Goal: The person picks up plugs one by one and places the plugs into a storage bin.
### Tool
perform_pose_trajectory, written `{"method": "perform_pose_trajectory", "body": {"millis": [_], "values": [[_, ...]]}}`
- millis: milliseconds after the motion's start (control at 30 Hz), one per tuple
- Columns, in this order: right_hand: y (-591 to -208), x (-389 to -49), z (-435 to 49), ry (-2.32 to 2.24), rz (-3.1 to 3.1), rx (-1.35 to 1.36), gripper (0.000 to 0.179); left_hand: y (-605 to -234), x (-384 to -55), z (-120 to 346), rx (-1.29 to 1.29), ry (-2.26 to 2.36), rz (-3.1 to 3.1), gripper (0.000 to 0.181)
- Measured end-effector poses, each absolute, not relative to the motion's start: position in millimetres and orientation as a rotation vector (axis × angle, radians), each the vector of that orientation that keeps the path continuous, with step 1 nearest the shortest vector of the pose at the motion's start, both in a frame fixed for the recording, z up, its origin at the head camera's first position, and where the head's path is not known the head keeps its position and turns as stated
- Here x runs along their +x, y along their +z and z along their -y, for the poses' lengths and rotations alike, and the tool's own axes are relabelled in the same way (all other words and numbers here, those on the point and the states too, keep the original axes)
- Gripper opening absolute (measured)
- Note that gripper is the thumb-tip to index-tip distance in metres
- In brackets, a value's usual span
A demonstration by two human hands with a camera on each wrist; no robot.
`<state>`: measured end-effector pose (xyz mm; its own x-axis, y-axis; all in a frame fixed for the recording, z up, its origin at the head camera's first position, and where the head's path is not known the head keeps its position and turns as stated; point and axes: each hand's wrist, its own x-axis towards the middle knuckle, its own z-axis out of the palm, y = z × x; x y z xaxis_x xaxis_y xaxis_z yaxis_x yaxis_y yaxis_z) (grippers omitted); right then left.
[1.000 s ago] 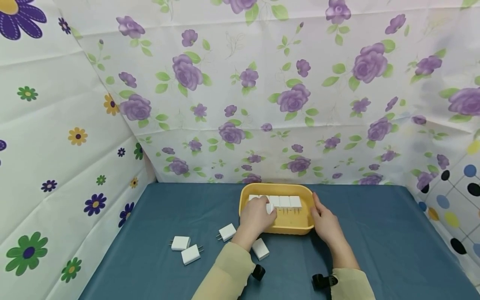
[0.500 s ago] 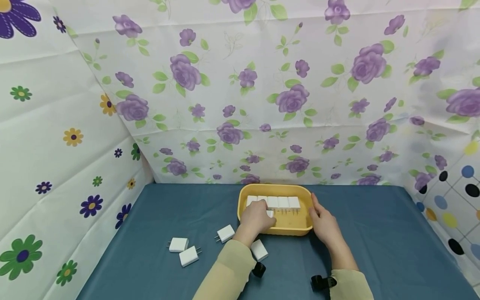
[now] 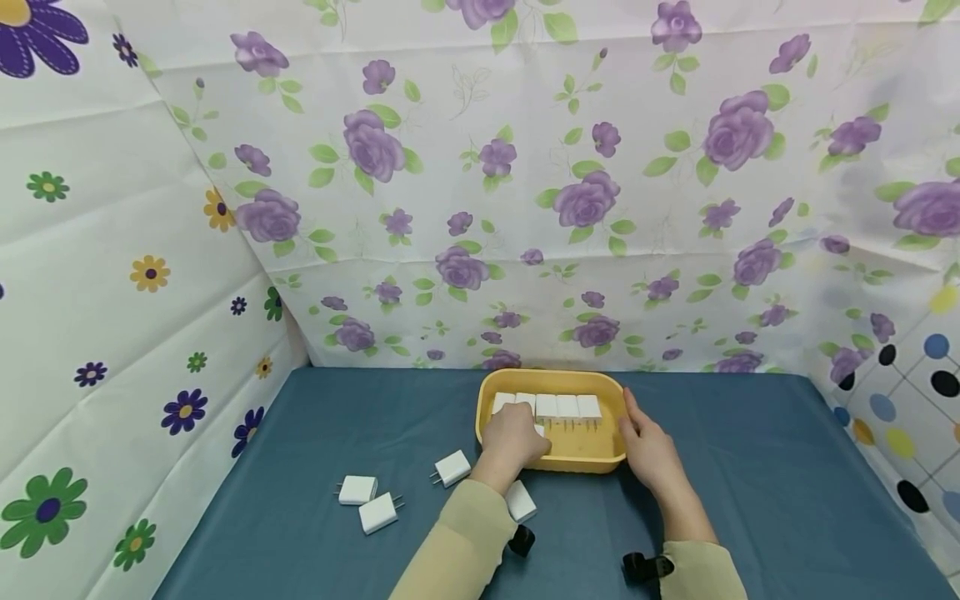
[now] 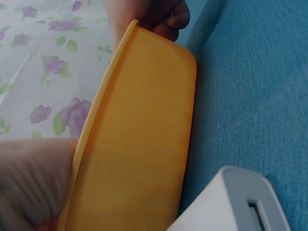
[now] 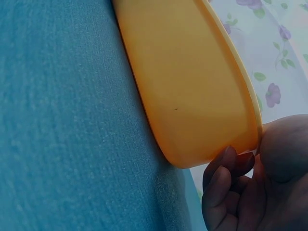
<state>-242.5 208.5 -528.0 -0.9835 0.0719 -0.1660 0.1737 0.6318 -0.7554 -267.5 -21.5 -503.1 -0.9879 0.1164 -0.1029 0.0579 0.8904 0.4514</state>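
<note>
A yellow plastic tray [image 3: 581, 464] stands on the table, with a row of white plug chargers [image 3: 567, 407] along its far side, prongs toward me. My left hand [image 3: 510, 437] reaches over the tray's front left and pinches another white charger [image 3: 540, 430] low inside it, mostly hidden by the fingers. At the tray's right end, my right hand [image 3: 651, 448] grips the rim between thumb and fingers. In the right wrist view the fingers [image 5: 219, 185] curl under that end. The left wrist view hides the left fingertips behind the tray wall.
Several loose chargers lie on the blue tablecloth [image 3: 300, 433]: two [image 3: 367, 502] at the left, one charger [image 3: 452, 468] left of the tray, and one charger [image 3: 521, 502] in front of it beside my left wrist. A flowered cloth wall [image 3: 465, 317] rises behind the table.
My left hand has lowered its charger deeper into the tray, and less of the charger shows. My right hand stays on the tray's right end.
</note>
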Motion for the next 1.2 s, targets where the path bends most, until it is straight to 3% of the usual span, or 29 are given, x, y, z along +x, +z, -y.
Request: {"method": "perform_pose_trajectory", "body": {"millis": [300,700,1200], "values": [[-529.8,-243.8,-208.6,-1.277,-2.732,0.217,0.061,-497.8,-268.0,20.0,0.137,0.566,-2.978,0.02],[-532.3,-244.4,-209.9,-1.294,-2.735,0.201,0.061,-497.8,-269.7,15.2,0.059,0.351,-2.981,0.03],[-532.9,-244.8,-210.0,-1.294,-2.719,0.219,0.061,-501.9,-268.1,16.4,0.038,0.406,-3.034,0.047]]}}
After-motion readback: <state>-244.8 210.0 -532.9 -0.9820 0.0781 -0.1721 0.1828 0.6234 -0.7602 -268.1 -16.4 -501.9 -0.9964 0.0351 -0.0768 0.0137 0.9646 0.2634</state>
